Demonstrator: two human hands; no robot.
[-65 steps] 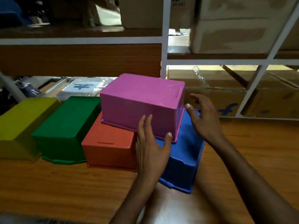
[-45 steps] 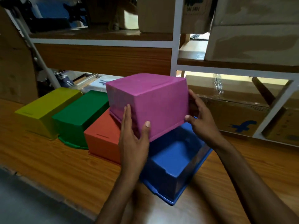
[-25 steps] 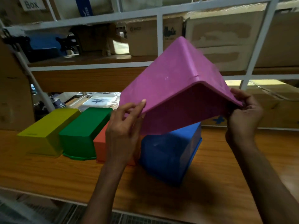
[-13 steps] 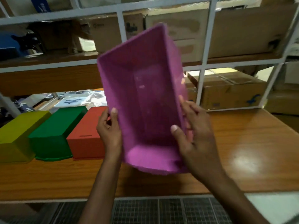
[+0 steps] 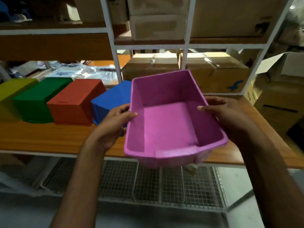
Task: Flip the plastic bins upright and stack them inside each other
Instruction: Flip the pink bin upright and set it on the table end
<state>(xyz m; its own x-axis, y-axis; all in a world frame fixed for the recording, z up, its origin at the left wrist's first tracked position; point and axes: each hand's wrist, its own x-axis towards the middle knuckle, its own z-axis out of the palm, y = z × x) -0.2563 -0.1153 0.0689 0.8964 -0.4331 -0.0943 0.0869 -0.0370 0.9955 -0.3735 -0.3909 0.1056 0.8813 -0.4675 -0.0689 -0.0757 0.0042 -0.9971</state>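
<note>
I hold a pink plastic bin (image 5: 167, 122) upright in the air over the front edge of the wooden shelf, its open top facing me. My left hand (image 5: 115, 122) grips its left rim and my right hand (image 5: 228, 116) grips its right rim. To the left, a blue bin (image 5: 111, 97), a red bin (image 5: 77, 102), a green bin (image 5: 37, 99) and a yellow bin (image 5: 11, 96) lie upside down in a row on the shelf. The blue bin is partly hidden behind the pink one and my left hand.
The wooden shelf (image 5: 41, 137) runs left to right with bare wood in front of the row. Cardboard boxes (image 5: 213, 74) stand behind on the right, plastic-wrapped packets (image 5: 85, 73) behind the bins. White rack posts (image 5: 116, 63) rise at the back. Wire baskets (image 5: 156, 183) sit below.
The pink bin came off the other bins, was turned over in both hands from upside down to open side up, and came lower. The view shifted right and downward.
</note>
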